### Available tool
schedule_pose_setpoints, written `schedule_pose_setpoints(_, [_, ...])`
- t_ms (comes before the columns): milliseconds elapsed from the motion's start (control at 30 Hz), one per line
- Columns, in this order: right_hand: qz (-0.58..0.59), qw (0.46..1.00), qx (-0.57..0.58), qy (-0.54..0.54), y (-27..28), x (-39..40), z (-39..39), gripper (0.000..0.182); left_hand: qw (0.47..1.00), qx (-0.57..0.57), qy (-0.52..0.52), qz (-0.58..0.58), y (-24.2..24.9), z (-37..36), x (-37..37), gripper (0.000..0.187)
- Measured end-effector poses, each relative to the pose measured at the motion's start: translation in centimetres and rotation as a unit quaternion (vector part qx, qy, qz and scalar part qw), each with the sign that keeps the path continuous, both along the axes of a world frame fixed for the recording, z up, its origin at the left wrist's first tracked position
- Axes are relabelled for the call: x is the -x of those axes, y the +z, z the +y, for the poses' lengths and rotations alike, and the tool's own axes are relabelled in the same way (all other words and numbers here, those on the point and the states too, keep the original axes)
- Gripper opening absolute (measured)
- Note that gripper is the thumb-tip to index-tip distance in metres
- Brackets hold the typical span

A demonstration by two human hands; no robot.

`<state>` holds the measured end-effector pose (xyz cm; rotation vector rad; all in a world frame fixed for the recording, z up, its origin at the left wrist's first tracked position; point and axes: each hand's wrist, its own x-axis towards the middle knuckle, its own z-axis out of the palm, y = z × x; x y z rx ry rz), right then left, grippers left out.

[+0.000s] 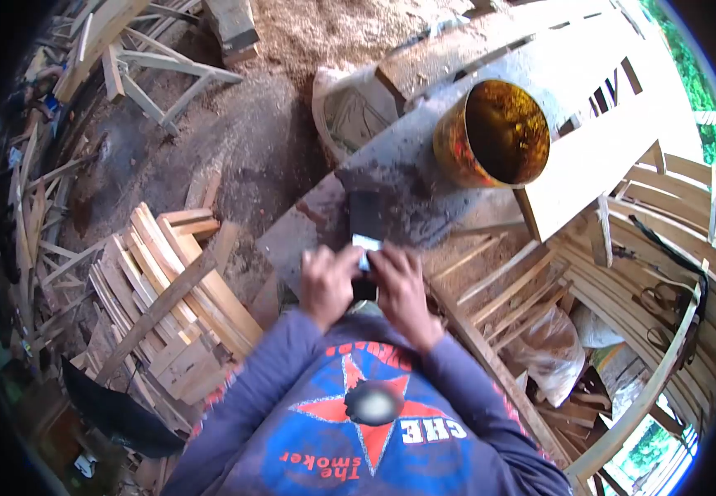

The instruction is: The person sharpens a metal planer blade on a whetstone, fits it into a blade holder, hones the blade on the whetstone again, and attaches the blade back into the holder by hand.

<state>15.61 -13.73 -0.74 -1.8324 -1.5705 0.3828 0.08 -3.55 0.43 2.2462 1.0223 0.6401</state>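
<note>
My left hand (pixel 328 283) and my right hand (pixel 401 285) come together in front of my chest, fingers closed on a small flat metal blade (pixel 365 243) that shines brightly. Its lower part is hidden by my fingers. The blade's far end meets a dark rectangular block (pixel 366 213), which looks like a sharpening stone. That block lies on a wet, stained board (pixel 308 217). Farther right on the board stands a round golden tin (pixel 450 147), open at the top and dark inside.
Stacked wood strips (pixel 201 281) lie to the left, with a black umbrella-like sheet (pixel 118 417) below. Sawdust covers the ground (pixel 283 50). On the right are curved wooden slats (pixel 663 198) and a clear plastic bag (pixel 552 351). A rounded wooden piece (pixel 325 107) sits behind the board.
</note>
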Motion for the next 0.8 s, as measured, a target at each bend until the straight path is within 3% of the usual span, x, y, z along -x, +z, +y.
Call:
schedule_pose_setpoints(67, [0.006,1.0,0.022,0.007,1.9,-0.4,2.0,0.045,0.999,0.019,0.01,-0.046,-0.5,0.8,-0.5,0.023])
schedule_pose_setpoints(167, [0.0,1.0,-0.008,-0.015,2.1,-2.2,7.1,0.042,1.0,-0.03,-0.005,0.004,-0.3,6.5,-3.0,0.026])
schedule_pose_setpoints(267, [0.003,1.0,0.0,-0.006,1.0,-0.6,1.8,0.043,0.998,-0.009,-0.011,0.056,-0.2,1.4,-0.4,0.034])
schedule_pose_setpoints(300, [0.011,0.999,0.034,0.0,2.5,0.2,0.8,0.044,0.998,0.056,0.015,0.003,1.0,-0.4,-0.2,0.036])
schedule_pose_setpoints(333, [0.011,0.999,0.049,-0.004,2.6,0.3,1.2,0.044,0.997,0.069,0.018,0.031,0.8,-0.4,-0.1,0.035])
schedule_pose_setpoints(433, [-0.018,0.999,-0.001,-0.027,2.0,-1.9,6.8,0.047,0.999,-0.044,-0.016,-0.009,-0.5,6.1,-2.7,0.028])
schedule_pose_setpoints(467, [0.007,0.999,-0.004,-0.034,1.9,-1.8,7.5,0.048,1.0,0.006,-0.018,0.002,-0.7,7.4,-3.0,0.03])
schedule_pose_setpoints(533, [0.0,1.0,0.013,-0.011,2.2,-1.1,4.5,0.046,0.998,-0.036,-0.042,0.028,-1.6,4.1,-1.1,0.029])
schedule_pose_setpoints(600, [0.007,0.999,0.036,-0.024,2.3,1.0,0.7,0.045,0.997,0.068,0.008,-0.043,0.3,-0.4,-0.1,0.03])
schedule_pose_setpoints(700, [-0.014,1.0,0.009,-0.014,1.9,-1.3,5.2,0.044,1.0,-0.014,-0.008,0.012,-1.8,4.2,-1.7,0.028])
schedule_pose_setpoints(733, [-0.006,0.999,0.018,-0.03,2.2,-1.7,7.3,0.042,1.0,0.0,-0.01,-0.02,-0.5,6.6,-2.8,0.026])
schedule_pose_setpoints(800, [-0.002,0.999,0.013,-0.029,2.5,-1.3,6.3,0.041,0.999,-0.018,-0.01,0.038,-0.3,5.6,-2.0,0.028])
